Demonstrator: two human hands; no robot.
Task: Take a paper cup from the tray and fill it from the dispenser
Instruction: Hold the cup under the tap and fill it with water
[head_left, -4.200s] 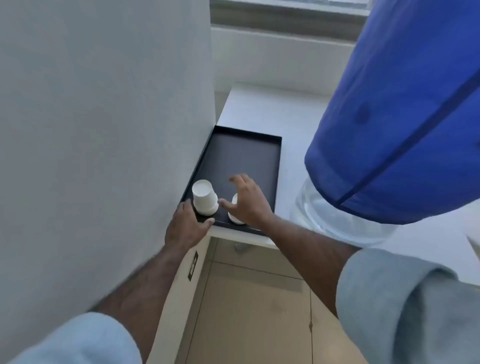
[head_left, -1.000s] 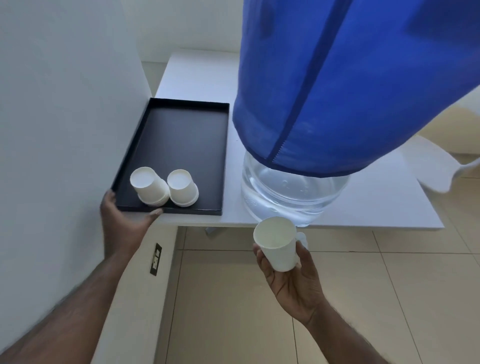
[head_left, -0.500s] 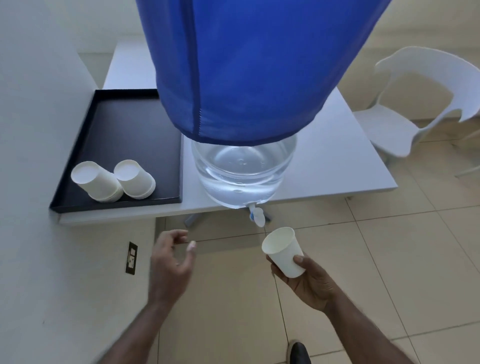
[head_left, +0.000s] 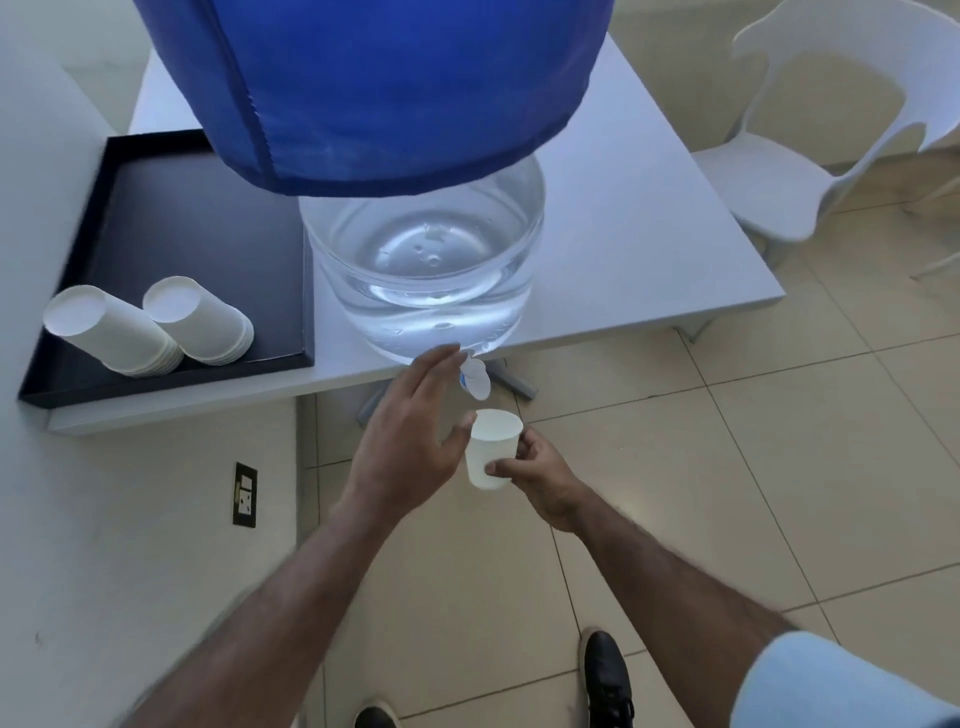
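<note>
My right hand (head_left: 540, 475) grips the paper cup (head_left: 491, 448), upright, just under the tap (head_left: 474, 379) at the table's (head_left: 649, 249) front edge. Left hand (head_left: 410, 441) is open, fingertips at the tap; can't tell if it's pressed. Cup looks empty, no water visible. Cup's taken; filling's left. Spare cups (head_left: 150, 325) sit in the tray's (head_left: 306, 291) front-left corner.

We see both forearms bare, reaching forward side by side. Our right hand (head_left: 540, 478) is curled, thumb in front and fingers wrapped behind what it holds. Our left hand (head_left: 410, 436) is open, back toward us, fingers stretched far and slightly right, thumb spread beside the right hand.
</note>
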